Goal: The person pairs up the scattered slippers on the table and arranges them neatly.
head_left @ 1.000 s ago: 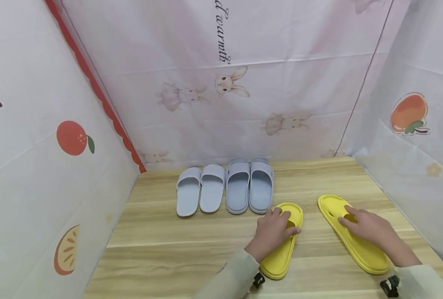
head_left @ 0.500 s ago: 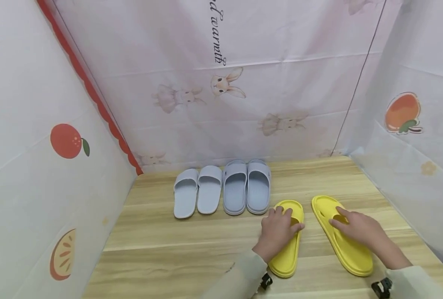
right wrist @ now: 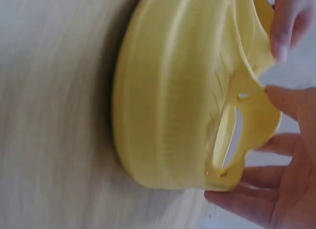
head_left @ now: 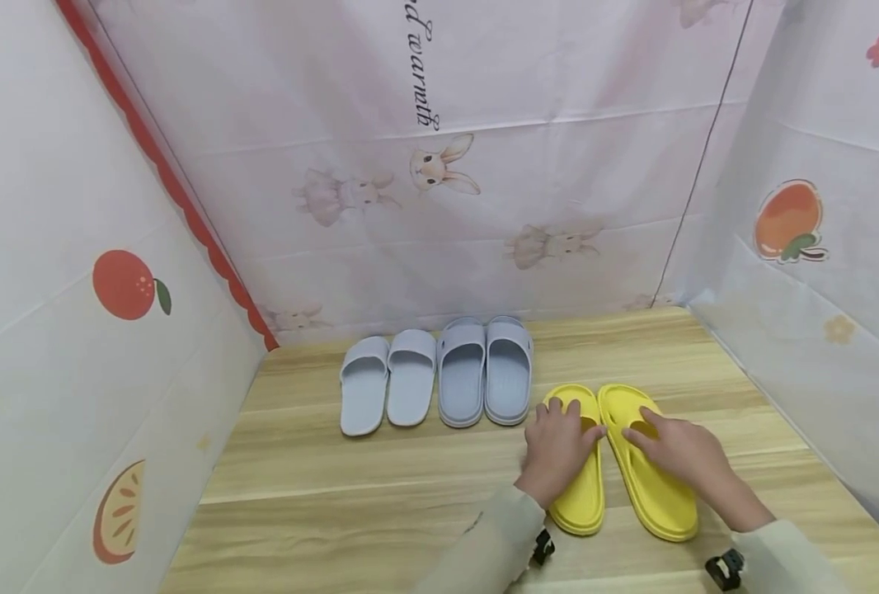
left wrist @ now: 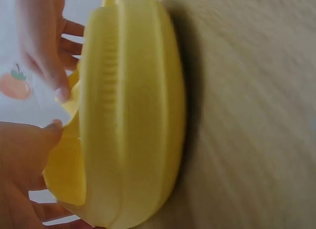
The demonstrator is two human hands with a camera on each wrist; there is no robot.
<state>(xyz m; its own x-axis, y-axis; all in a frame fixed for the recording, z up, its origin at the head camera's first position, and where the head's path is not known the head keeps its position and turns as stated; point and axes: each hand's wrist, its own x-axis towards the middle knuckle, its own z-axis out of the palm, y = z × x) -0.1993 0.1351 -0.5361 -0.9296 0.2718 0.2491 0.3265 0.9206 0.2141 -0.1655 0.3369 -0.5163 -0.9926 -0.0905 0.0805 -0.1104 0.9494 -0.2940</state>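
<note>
Two yellow slippers lie side by side on the wooden board in the head view. My left hand (head_left: 556, 452) grips the strap of the left yellow slipper (head_left: 582, 505) from above, thumb on its right side. In the left wrist view that slipper's heel (left wrist: 133, 110) fills the middle. The right yellow slipper (head_left: 666, 503) slants, its heel turned to the right. My right hand (head_left: 683, 450) holds its strap, and the right wrist view shows thumb and fingers (right wrist: 279, 143) on opposite sides of it. The toes are close together while the heels stand apart.
Left of the yellow pair, two pale slippers (head_left: 364, 396) and two grey-blue slippers (head_left: 509, 384) stand in a row near the back. Behind them rises a pink printed cloth wall (head_left: 484, 264). Printed side walls (head_left: 773, 330) border the wooden board (head_left: 350, 487).
The right hand has slid its yellow slipper leftward to beside the other one. The left hand has shifted its slipper slightly forward and straightened it. The head view has drifted a little.
</note>
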